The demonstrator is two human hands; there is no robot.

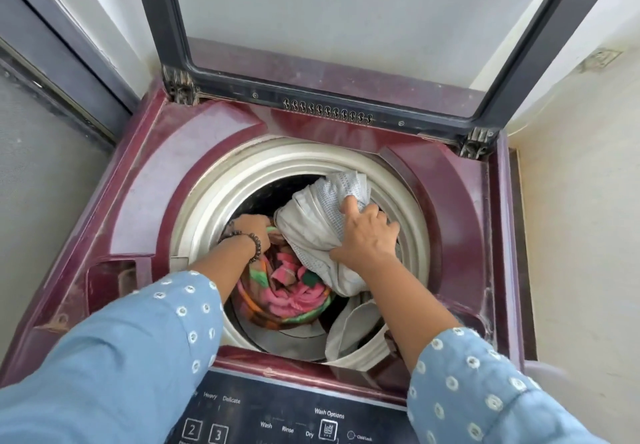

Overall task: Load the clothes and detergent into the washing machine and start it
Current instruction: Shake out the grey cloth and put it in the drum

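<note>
Setting: pale walls (571,201) close round a maroon top-loading washing machine (138,173) in a narrow corner.
Right hand (363,236): fingers curled into a white cloth bundle (311,229), grasping it at the drum's right side.
Left hand (251,224): reaches down into the drum with fingers buried in the clothes; whether it grasps anything I cannot tell. A beaded bracelet (254,243) circles the wrist.
Clothes: a pink, green and orange garment (291,298) lies in the drum below the bundle, touching it.
Drum rim (214,201): cream-coloured ring around the opening.
Lid (346,28): glass, raised upright at the back.
Control panel (277,419): dark, nearest the person, marked Wash, Rinse, Dry.
Sleeves (121,357): blue with white dots.
</note>
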